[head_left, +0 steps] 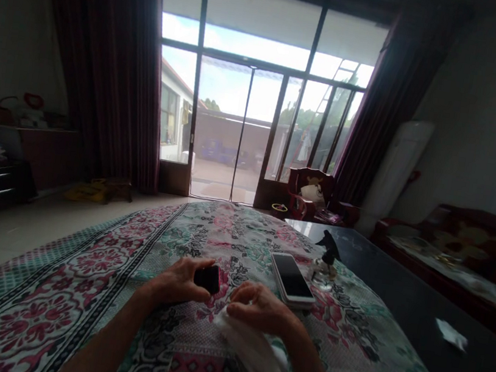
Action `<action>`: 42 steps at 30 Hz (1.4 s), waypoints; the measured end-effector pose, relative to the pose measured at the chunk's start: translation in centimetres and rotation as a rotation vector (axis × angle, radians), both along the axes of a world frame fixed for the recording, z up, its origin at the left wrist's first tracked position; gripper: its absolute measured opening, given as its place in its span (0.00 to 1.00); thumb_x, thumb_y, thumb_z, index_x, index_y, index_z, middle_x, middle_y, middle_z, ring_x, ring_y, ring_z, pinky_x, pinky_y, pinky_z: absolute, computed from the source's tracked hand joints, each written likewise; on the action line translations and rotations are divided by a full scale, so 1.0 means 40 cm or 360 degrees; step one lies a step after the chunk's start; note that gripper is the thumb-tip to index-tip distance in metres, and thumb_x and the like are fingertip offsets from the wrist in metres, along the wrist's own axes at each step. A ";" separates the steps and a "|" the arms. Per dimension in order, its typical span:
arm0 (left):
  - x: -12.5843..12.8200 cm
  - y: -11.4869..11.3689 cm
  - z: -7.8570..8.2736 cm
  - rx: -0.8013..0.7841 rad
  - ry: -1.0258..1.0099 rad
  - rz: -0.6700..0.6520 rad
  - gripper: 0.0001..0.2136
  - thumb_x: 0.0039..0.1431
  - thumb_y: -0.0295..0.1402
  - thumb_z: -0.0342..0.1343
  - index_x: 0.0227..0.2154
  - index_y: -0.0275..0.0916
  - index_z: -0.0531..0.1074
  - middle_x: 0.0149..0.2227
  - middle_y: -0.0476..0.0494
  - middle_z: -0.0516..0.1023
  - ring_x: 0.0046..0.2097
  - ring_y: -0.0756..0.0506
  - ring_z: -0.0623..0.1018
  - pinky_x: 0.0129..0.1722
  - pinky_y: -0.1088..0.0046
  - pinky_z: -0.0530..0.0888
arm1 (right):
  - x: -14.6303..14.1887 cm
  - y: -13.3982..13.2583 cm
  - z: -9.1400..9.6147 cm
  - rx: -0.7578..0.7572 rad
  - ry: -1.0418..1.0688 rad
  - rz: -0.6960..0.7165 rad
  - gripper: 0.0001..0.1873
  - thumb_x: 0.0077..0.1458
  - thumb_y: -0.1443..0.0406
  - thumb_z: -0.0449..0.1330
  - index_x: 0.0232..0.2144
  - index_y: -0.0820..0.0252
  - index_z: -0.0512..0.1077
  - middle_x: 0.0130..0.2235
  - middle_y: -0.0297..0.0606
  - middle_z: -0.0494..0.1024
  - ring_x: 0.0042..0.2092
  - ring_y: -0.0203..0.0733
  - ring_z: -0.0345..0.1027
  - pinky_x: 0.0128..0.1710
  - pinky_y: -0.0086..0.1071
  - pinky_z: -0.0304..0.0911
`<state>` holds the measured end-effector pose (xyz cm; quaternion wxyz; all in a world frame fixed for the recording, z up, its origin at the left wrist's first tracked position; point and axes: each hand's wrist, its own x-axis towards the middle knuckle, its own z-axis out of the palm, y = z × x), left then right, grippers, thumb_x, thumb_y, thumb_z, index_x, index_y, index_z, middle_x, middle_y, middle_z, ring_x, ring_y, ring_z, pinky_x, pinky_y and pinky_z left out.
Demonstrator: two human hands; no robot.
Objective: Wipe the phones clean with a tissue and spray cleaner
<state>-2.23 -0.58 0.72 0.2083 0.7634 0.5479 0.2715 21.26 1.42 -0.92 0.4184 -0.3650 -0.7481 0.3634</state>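
Note:
My left hand [183,278] is closed around a small black device with a red edge [208,279], gripping it by its sides with its dark face up; what kind of device it is I cannot tell. To the right, my right hand [258,307] pinches the top of a crumpled white cloth or tissue [252,353], which trails down toward me over the tablecloth. Just beyond that hand lies a white smartphone [293,277] with a dark screen, apparently on a white base or box. A clear spray bottle with a black trigger head [327,256] stands right of the phone.
A floral tablecloth [98,263] covers the table under my hands. Along the right runs a dark glossy tabletop [401,306] with a crumpled white tissue [451,335] on it. Farther off are a wooden armchair [310,188], a sofa [466,241] and glass doors [218,132].

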 end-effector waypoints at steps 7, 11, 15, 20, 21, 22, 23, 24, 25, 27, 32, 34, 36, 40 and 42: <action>0.024 0.012 -0.044 0.0158 0.0231 -0.0177 0.31 0.39 0.32 0.63 0.53 0.47 0.69 0.54 0.44 0.73 0.53 0.36 0.71 0.53 0.64 0.63 | -0.033 0.005 -0.017 0.0110 -0.0311 -0.0135 0.09 0.41 0.69 0.58 0.22 0.57 0.79 0.24 0.33 0.77 0.27 0.36 0.65 0.28 0.26 0.57; 0.022 0.020 -0.066 0.0128 0.0344 -0.0243 0.36 0.38 0.29 0.62 0.56 0.46 0.65 0.60 0.44 0.65 0.61 0.34 0.61 0.60 0.58 0.54 | -0.033 -0.001 -0.044 -0.0185 -0.0422 0.0345 0.11 0.41 0.70 0.56 0.18 0.58 0.77 0.15 0.28 0.71 0.19 0.31 0.55 0.18 0.24 0.48; -0.016 0.024 -0.047 0.0166 0.0212 -0.0198 0.36 0.39 0.26 0.59 0.57 0.47 0.64 0.63 0.46 0.61 0.62 0.35 0.61 0.60 0.62 0.56 | -0.039 -0.002 -0.029 -0.0062 -0.0347 0.0114 0.10 0.45 0.68 0.56 0.20 0.58 0.78 0.19 0.30 0.73 0.21 0.32 0.60 0.22 0.24 0.53; -0.125 0.026 -0.017 -0.0150 0.0023 0.0538 0.28 0.44 0.29 0.53 0.52 0.38 0.70 0.32 0.44 0.81 0.40 0.38 0.79 0.45 0.66 0.70 | -0.060 0.009 -0.022 0.0199 -0.0372 -0.0158 0.12 0.45 0.67 0.58 0.34 0.55 0.78 0.36 0.38 0.77 0.35 0.40 0.70 0.38 0.32 0.63; -0.145 0.026 -0.022 -0.0235 0.0008 0.0626 0.26 0.44 0.30 0.53 0.50 0.36 0.71 0.24 0.45 0.80 0.33 0.38 0.79 0.39 0.65 0.72 | -0.067 0.012 -0.027 0.0222 -0.0396 -0.0106 0.14 0.45 0.67 0.58 0.37 0.55 0.77 0.39 0.39 0.77 0.39 0.42 0.70 0.41 0.33 0.63; -0.160 0.026 -0.030 -0.0310 -0.0007 0.0678 0.23 0.44 0.30 0.52 0.47 0.34 0.72 0.18 0.46 0.77 0.27 0.39 0.79 0.34 0.65 0.72 | -0.077 0.017 -0.032 0.0244 -0.0423 -0.0054 0.16 0.45 0.68 0.58 0.39 0.55 0.76 0.42 0.39 0.76 0.42 0.43 0.70 0.44 0.33 0.62; -0.172 0.026 -0.042 -0.0382 -0.0025 0.0705 0.21 0.44 0.30 0.52 0.44 0.34 0.74 0.14 0.48 0.74 0.21 0.40 0.77 0.28 0.66 0.72 | -0.087 0.022 -0.038 0.0263 -0.0458 -0.0007 0.20 0.43 0.69 0.59 0.42 0.56 0.75 0.44 0.40 0.75 0.45 0.44 0.68 0.47 0.34 0.61; -0.179 0.026 -0.055 -0.0444 -0.0043 0.0715 0.18 0.43 0.30 0.52 0.40 0.34 0.75 0.11 0.48 0.71 0.18 0.40 0.75 0.24 0.67 0.71 | -0.099 0.027 -0.044 0.0278 -0.0504 0.0034 0.24 0.41 0.69 0.60 0.44 0.56 0.74 0.47 0.41 0.74 0.48 0.46 0.67 0.49 0.35 0.60; -0.182 0.027 -0.068 -0.0495 -0.0069 0.0722 0.15 0.43 0.29 0.52 0.36 0.34 0.75 0.09 0.48 0.69 0.15 0.41 0.73 0.21 0.69 0.69 | -0.111 0.032 -0.049 0.0287 -0.0561 0.0074 0.28 0.39 0.69 0.61 0.47 0.56 0.72 0.50 0.42 0.72 0.51 0.48 0.65 0.51 0.36 0.59; -0.181 0.029 -0.089 -0.0553 -0.0136 0.0733 0.11 0.42 0.28 0.52 0.31 0.34 0.74 0.08 0.48 0.67 0.14 0.42 0.71 0.18 0.71 0.67 | -0.134 0.038 -0.057 0.0283 -0.0699 0.0113 0.35 0.36 0.68 0.64 0.52 0.58 0.68 0.54 0.45 0.69 0.54 0.52 0.61 0.54 0.39 0.56; -0.157 0.045 -0.104 -0.0513 -0.0416 0.0763 0.15 0.43 0.26 0.52 0.37 0.33 0.72 0.12 0.50 0.70 0.17 0.45 0.73 0.19 0.75 0.66 | -0.163 0.034 -0.069 0.0341 -0.0863 -0.0028 0.37 0.35 0.66 0.66 0.52 0.59 0.67 0.50 0.45 0.72 0.53 0.55 0.62 0.52 0.42 0.56; -0.138 0.051 -0.104 -0.0502 -0.0562 0.0791 0.18 0.45 0.26 0.52 0.42 0.32 0.69 0.15 0.51 0.71 0.20 0.46 0.74 0.19 0.76 0.66 | -0.162 0.024 -0.071 0.0369 -0.0870 -0.0087 0.37 0.35 0.65 0.65 0.53 0.60 0.67 0.49 0.45 0.72 0.51 0.54 0.62 0.51 0.40 0.57; -0.110 0.055 -0.105 -0.0506 -0.0714 0.0825 0.20 0.47 0.26 0.51 0.47 0.31 0.66 0.19 0.50 0.72 0.22 0.46 0.75 0.20 0.77 0.66 | -0.159 0.012 -0.069 0.0354 -0.0938 -0.0169 0.37 0.36 0.63 0.65 0.53 0.62 0.66 0.48 0.46 0.71 0.51 0.53 0.63 0.51 0.39 0.57; -0.044 0.048 -0.111 -0.0503 -0.1028 0.0838 0.22 0.49 0.28 0.50 0.50 0.32 0.63 0.27 0.46 0.75 0.29 0.47 0.78 0.22 0.79 0.68 | -0.151 -0.020 -0.065 0.0305 -0.1104 -0.0424 0.36 0.40 0.59 0.62 0.53 0.67 0.65 0.46 0.49 0.71 0.49 0.54 0.63 0.50 0.39 0.58; -0.013 0.037 -0.115 -0.0481 -0.1159 0.0790 0.19 0.48 0.29 0.52 0.46 0.33 0.66 0.30 0.45 0.77 0.33 0.46 0.78 0.24 0.80 0.69 | -0.145 -0.037 -0.064 0.0298 -0.1126 -0.0541 0.35 0.42 0.58 0.61 0.52 0.67 0.66 0.46 0.50 0.71 0.49 0.54 0.64 0.49 0.38 0.58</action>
